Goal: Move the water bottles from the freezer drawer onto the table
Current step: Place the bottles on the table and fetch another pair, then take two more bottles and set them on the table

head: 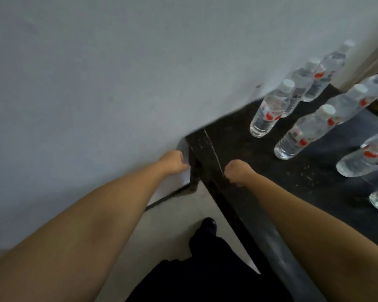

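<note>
Several clear water bottles with white caps and red labels stand on a dark table (238, 136) at the right; the nearest to the corner is one bottle (268, 112), with another (303, 134) beside it. My left hand (175, 162) hangs in front of the wall, left of the table corner, fingers curled with nothing in them. Over the table's near edge is my right hand (238, 171), also curled and holding nothing. Both hands are apart from the bottles. No freezer drawer is in view.
A pale grey wall (96, 83) fills the left and top. The table leg (194, 177) stands on a light tiled floor (179, 214). My dark trousers and shoe (208, 225) are below, close to the table edge.
</note>
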{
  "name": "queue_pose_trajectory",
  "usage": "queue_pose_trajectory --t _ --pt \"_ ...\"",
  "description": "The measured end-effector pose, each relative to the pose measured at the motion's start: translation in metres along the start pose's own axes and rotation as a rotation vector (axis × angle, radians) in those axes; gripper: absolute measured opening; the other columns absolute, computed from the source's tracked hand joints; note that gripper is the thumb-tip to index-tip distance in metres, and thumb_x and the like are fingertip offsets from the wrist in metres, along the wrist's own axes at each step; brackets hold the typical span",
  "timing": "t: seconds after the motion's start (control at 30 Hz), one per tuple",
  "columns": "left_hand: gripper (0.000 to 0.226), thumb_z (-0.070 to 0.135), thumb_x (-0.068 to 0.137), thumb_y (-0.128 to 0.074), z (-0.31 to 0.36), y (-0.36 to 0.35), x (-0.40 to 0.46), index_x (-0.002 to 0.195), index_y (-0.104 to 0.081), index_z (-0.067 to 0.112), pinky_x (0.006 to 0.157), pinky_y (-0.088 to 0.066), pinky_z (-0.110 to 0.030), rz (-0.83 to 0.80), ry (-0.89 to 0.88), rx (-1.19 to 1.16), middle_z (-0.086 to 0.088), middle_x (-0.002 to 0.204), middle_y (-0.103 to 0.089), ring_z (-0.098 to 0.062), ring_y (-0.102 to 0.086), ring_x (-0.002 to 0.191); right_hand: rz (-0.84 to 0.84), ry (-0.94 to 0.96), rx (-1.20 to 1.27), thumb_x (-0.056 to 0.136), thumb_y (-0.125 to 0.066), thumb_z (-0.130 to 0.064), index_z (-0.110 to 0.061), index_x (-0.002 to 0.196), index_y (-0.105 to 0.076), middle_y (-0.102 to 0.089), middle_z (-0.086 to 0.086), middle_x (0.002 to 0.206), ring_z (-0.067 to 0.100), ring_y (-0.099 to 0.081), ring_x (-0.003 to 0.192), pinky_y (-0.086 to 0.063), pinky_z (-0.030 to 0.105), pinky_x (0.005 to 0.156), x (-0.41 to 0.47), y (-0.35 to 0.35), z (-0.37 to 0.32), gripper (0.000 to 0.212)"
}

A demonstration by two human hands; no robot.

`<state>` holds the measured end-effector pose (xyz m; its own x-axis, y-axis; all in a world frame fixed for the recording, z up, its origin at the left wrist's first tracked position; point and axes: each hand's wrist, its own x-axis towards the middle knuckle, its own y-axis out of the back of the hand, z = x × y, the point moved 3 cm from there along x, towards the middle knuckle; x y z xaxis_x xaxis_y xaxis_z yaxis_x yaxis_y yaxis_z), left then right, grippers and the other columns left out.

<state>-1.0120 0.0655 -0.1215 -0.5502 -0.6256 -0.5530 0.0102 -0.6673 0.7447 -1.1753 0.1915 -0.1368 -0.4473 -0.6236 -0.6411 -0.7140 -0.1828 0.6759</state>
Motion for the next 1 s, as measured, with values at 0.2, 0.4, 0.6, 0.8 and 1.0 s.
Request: queue_pose_trajectory --t 0.2,0.4,0.6,0.8,1.0 --pt "0.035 0.025 0.093 -0.056 -0.087 -0.027 -0.082 0.115 -0.062 -0.002 0.086 -0.044 -0.032 0.018 0.192 -0.151 -0.020 0.119 -0.061 -0.027 -0.057 0.102 -0.051 0.229 -0.232 0.093 -0.047 -0.014 -0.002 0.120 -0.058 -0.061 0.018 0.119 0.035 -0.058 0.111 -0.046 0.039 0.091 -0.027 -0.075 -0.083 0.032" --pt "0.009 0.022 0.092 -0.055 -0.154 -0.047 -0.154 0.094 -0.054 0.013 0.077 -0.039 -0.028 0.135 0.346 -0.299 -0.011 0.095 -0.054 -0.022 -0.052 0.088 -0.136 0.493 -0.586 0.098 -0.037 -0.013 -0.003 0.125 -0.050 -0.055 0.017 0.126 0.037 -0.055 0.112 -0.046 0.040 0.086 -0.055 -0.140 -0.135 0.032" --pt "0.032 0.023 0.092 -0.055 -0.202 -0.071 -0.227 0.118 -0.058 0.005 0.093 -0.044 -0.035 0.284 0.587 -0.500 -0.013 0.121 -0.060 -0.029 -0.055 0.113 -0.178 0.692 -0.849 0.097 -0.042 -0.018 -0.008 0.129 -0.050 -0.053 0.016 0.131 0.033 -0.054 0.117 -0.045 0.036 0.088 -0.082 -0.181 -0.178 0.034" --pt "0.004 0.014 0.087 -0.054 -0.198 -0.128 -0.288 0.088 -0.058 0.013 0.068 -0.044 -0.030 0.465 0.878 -0.716 -0.012 0.090 -0.060 -0.024 -0.056 0.083 -0.267 0.996 -1.078 0.094 -0.045 -0.019 -0.010 0.125 -0.052 -0.055 0.014 0.129 0.031 -0.055 0.114 -0.044 0.032 0.087 -0.102 -0.217 -0.200 0.033" --pt "0.025 0.020 0.090 -0.055 -0.176 -0.182 -0.338 0.110 -0.063 0.006 0.084 -0.045 -0.030 0.548 1.094 -0.870 -0.014 0.111 -0.062 -0.029 -0.058 0.104 -0.351 1.174 -1.263 0.094 -0.043 -0.019 -0.011 0.128 -0.052 -0.054 0.012 0.132 0.030 -0.054 0.118 -0.045 0.034 0.090 -0.134 -0.261 -0.198 0.036"
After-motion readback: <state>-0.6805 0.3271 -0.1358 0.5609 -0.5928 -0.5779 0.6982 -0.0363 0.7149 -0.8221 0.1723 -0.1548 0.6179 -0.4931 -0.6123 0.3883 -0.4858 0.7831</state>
